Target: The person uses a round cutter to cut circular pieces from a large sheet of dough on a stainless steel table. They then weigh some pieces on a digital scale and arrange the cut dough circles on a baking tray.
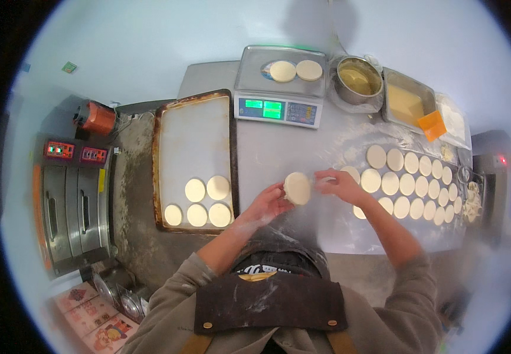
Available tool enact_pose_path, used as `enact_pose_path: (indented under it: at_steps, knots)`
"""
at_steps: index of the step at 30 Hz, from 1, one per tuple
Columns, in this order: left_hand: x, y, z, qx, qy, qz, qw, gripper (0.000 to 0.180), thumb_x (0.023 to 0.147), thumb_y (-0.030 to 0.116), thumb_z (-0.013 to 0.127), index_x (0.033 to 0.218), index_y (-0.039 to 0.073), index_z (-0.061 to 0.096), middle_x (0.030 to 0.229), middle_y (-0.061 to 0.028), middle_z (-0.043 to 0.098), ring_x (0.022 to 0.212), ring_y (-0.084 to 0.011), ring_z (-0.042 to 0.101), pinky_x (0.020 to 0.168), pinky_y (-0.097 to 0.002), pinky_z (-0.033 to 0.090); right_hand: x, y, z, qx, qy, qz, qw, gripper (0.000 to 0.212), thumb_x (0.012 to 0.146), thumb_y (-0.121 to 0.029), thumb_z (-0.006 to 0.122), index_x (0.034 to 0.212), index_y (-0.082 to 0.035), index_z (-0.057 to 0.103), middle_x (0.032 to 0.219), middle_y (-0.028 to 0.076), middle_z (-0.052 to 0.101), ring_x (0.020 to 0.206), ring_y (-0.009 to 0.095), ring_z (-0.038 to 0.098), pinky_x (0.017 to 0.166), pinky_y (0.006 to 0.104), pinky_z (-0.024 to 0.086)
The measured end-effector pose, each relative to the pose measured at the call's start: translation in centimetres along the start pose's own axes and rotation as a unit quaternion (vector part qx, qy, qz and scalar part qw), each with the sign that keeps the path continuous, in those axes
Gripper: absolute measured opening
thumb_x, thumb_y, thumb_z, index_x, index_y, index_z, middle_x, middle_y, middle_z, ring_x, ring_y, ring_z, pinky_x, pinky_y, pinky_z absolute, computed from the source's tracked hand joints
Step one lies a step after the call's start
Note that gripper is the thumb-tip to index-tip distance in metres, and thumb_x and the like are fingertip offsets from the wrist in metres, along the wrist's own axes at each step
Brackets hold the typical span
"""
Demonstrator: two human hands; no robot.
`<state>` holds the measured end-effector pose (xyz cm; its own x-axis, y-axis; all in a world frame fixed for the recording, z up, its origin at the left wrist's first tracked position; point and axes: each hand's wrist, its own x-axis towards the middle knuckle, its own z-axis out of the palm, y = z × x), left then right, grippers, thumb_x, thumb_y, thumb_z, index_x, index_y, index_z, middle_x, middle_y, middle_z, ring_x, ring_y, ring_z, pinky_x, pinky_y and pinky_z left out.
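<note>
A round, pale, flat dough disc (297, 188) is tilted up in front of me. My left hand (269, 204) grips it along its left and lower edge, fingers closed. Just right of the disc is my right hand (339, 184), its fingers partly bent and apart, with nothing visible in them; the disc's edge is very close to the fingertips. To the left lies a baking tray (199, 133) with a browned rim and several dough discs (197, 215) at its near end. Rows of more dough discs (406, 184) lie on the table to the right, partly hidden behind my right hand and forearm.
A digital scale (277, 112) at the back carries two discs. Beside it stand a metal pot (359, 76) and a rectangular pan (408, 100) of yellowish content. An orange scraper (432, 125) rests at the pan's corner. Oven doors (72, 206) are far left.
</note>
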<state>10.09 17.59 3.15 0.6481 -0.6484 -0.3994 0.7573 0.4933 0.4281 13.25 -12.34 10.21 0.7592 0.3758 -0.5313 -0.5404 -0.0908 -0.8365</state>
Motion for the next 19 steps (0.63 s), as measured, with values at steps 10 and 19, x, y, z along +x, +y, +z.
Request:
enact_pose_path:
  at_steps: [10,19]
  knots:
    - [1.6,-3.4,-6.1,0.116,0.380,-0.060,0.916,0.038,0.100,0.034,0.067,0.129,0.010,0.061,0.111,-0.0025,0.065,0.101,-0.0167,0.064,0.089,-0.0378,0.052,5.0,9.6,-3.3,-0.111,0.217,-0.009,0.970,0.041,0.095,-0.028,0.072,0.126,-0.001,0.071,0.108,0.014,0.076,0.097,0.023,0.072,0.085,0.0373,0.058]
    - [1.6,-4.7,-5.8,0.080,0.325,-0.075,0.939,0.051,0.100,0.039,0.066,0.140,0.009,0.054,0.133,-0.0122,0.064,0.117,-0.0271,0.063,0.099,-0.0447,0.053,8.2,10.4,5.4,-0.350,0.271,0.060,0.894,0.059,0.092,-0.033,0.074,0.142,-0.005,0.061,0.146,0.018,0.060,0.125,0.030,0.064,0.103,0.0439,0.052]
